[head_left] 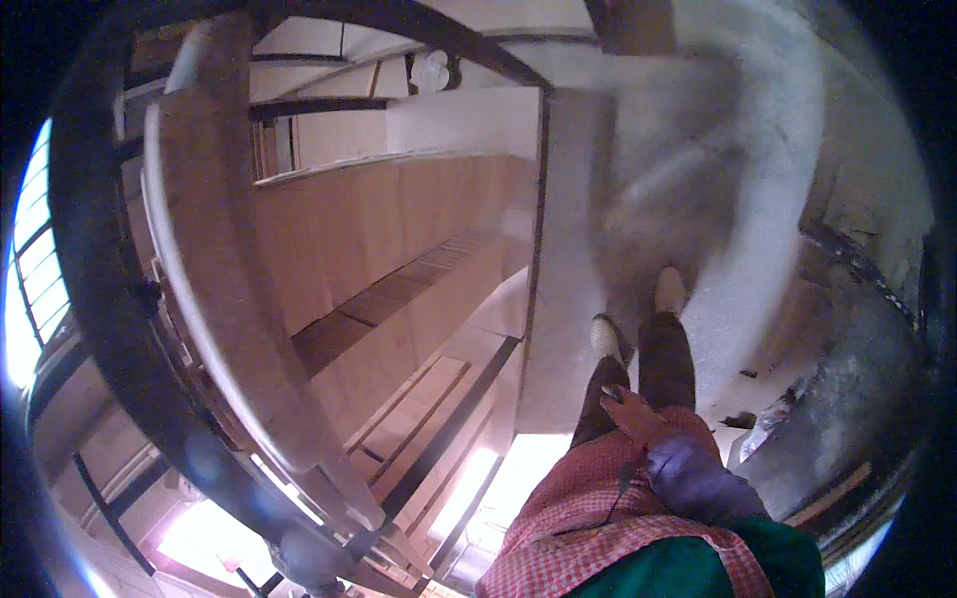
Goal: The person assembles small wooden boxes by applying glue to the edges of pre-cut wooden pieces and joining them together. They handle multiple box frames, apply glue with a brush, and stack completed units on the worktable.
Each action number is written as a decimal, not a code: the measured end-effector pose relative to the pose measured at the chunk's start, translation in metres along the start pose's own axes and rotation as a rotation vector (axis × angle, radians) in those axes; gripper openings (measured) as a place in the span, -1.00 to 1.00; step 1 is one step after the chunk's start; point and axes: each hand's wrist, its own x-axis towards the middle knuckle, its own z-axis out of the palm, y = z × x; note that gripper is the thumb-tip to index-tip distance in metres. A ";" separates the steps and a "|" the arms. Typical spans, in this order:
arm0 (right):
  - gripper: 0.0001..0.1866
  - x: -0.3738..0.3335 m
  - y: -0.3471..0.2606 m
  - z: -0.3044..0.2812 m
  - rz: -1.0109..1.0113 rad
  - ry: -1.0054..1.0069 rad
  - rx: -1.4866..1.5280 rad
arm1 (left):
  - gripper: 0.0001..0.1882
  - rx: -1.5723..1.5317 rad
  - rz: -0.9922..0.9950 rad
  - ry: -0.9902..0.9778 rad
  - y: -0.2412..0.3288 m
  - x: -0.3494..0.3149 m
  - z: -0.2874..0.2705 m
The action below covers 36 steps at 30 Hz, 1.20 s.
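My right hand (pixel 634 415) is in front of my red-and-white checked apron (pixel 573 503), below the waist. The forearm wears a purple sleeve cover (pixel 693 473) over a green sleeve. The fingers look curled together, and a small dark tip shows at their far end; I cannot make out what it is. My left hand is not in view. Farther out, my two feet in light shoes (pixel 670 289) stand on the grey floor, one ahead of the other.
On the left stands a long wooden rack (pixel 389 229) with tall brown panels and slats. A thick pale beam (pixel 214 269) runs along its near side. A dark metal frame edge (pixel 539 199) borders the walkway floor (pixel 678 149). Dark, rough-edged clutter (pixel 837 389) lies at right.
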 end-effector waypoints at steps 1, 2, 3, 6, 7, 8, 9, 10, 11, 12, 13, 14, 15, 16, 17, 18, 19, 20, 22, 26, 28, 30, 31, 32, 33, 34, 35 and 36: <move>-0.39 -0.006 -0.006 -0.008 -0.057 0.027 -0.010 | -0.60 0.027 0.007 -0.003 0.002 0.001 0.003; -0.37 -0.008 -0.015 -0.018 -0.088 0.023 -0.082 | -0.60 0.064 0.015 -0.008 0.003 0.003 0.004; -0.38 -0.013 -0.027 -0.030 -0.035 0.047 -0.035 | -0.61 0.120 0.043 0.003 0.005 0.006 0.007; -0.46 -0.027 -0.076 -0.065 0.187 0.203 0.379 | -0.25 0.041 -0.049 -0.170 0.011 0.007 0.003; -0.48 -0.030 -0.092 -0.076 0.247 0.238 0.274 | -0.24 0.102 0.029 -0.157 0.013 0.007 0.004; -0.49 -0.035 -0.108 -0.085 0.227 0.283 0.194 | -0.22 0.166 0.136 -0.103 0.015 0.005 0.002; -0.50 -0.039 -0.121 -0.092 0.145 0.332 0.120 | -0.23 0.153 0.094 -0.115 0.018 0.003 0.002; -0.52 -0.038 -0.131 -0.099 0.126 0.266 0.031 | -0.23 0.141 0.053 -0.127 0.021 0.001 0.002; -0.52 -0.035 -0.139 -0.106 0.044 0.207 -0.052 | -0.23 0.130 0.011 -0.138 0.024 -0.001 0.000; -0.53 -0.034 -0.147 -0.107 0.040 0.173 -0.153 | -0.24 0.016 -0.016 -0.156 0.027 -0.003 0.003; -0.54 -0.033 -0.152 -0.109 -0.024 0.203 -0.102 | -0.25 -0.100 -0.044 -0.169 0.029 -0.003 0.001; -0.55 -0.030 -0.160 -0.107 -0.017 0.257 -0.066 | -0.34 0.100 0.167 0.101 0.032 -0.004 0.006; -0.57 -0.028 -0.167 -0.105 -0.065 0.306 -0.038 | -0.38 0.010 0.279 0.121 0.034 -0.004 0.003; -0.60 -0.025 -0.178 -0.104 -0.117 0.326 -0.032 | -0.42 -0.042 0.321 0.103 0.035 -0.005 0.004; -0.61 -0.026 -0.191 -0.106 -0.153 0.348 -0.055 | -0.46 -0.062 0.397 0.125 0.036 -0.004 0.004; -0.61 -0.027 -0.207 -0.109 -0.210 0.363 -0.063 | -0.56 -0.361 0.327 0.052 0.036 -0.002 0.004; -0.62 -0.029 -0.229 -0.112 -0.199 0.356 -0.078 | -0.63 -0.339 0.331 0.055 0.036 -0.002 0.004; -0.65 -0.037 -0.253 -0.118 -0.334 0.467 -0.126 | -0.66 -0.336 0.326 -0.014 0.035 -0.001 0.001; -0.67 -0.048 -0.321 -0.129 -0.465 0.556 -0.001 | -0.70 -0.390 0.201 -0.112 0.031 -0.003 -0.003; -0.50 -0.090 -0.491 -0.140 -1.379 0.855 -0.299 | -0.67 -0.350 0.286 -0.028 0.023 -0.002 -0.004; -0.32 -0.110 -0.581 -0.138 -1.503 0.829 -0.644 | -0.69 -0.438 0.290 -0.004 0.021 -0.003 -0.002; -0.18 -0.113 -0.665 -0.116 -1.636 0.877 -0.807 | -0.71 -0.435 0.315 0.007 0.021 -0.002 -0.001; -0.15 -0.111 -0.709 -0.105 -1.755 0.960 -0.902 | -0.71 -0.434 0.333 0.021 0.021 -0.002 -0.001; -0.11 -0.110 -0.746 -0.095 -1.796 1.051 -0.972 | -0.71 -0.445 0.324 0.020 0.021 -0.002 -0.002; -0.15 -0.113 -0.776 -0.086 -1.875 1.068 -0.946 | -0.71 -0.439 0.319 0.014 0.021 -0.002 -0.003; -0.28 -0.114 -0.806 -0.079 -1.934 1.104 -1.010 | -0.71 -0.432 0.313 0.006 0.022 -0.002 -0.004; -0.45 -0.117 -0.833 -0.074 -1.981 0.987 -1.128 | -0.71 -0.438 0.310 -0.004 0.022 -0.001 -0.005; -0.49 -0.116 -0.857 -0.063 -1.700 0.905 -1.317 | -0.70 -0.442 0.304 -0.020 0.022 -0.002 -0.006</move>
